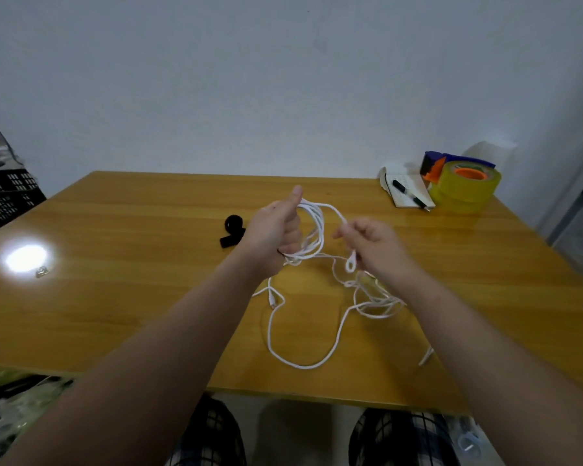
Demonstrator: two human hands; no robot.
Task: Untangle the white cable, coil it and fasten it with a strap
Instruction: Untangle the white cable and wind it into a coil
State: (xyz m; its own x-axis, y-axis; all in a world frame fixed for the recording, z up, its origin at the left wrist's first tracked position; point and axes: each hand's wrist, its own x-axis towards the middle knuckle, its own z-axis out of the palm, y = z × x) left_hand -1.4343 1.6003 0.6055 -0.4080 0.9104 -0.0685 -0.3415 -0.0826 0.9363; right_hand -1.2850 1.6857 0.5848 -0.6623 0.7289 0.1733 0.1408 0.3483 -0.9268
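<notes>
**Coil in my left hand, strand in my right**

My left hand [272, 230] is closed round several loops of the white cable [312, 230] — thumb up. My right hand [371, 243] pinches one strand between its fingers [342, 232]. Below both, loose cable sprawls on the table [115, 297]; the black strap [232, 230] lies just left of my left fingers.
</notes>
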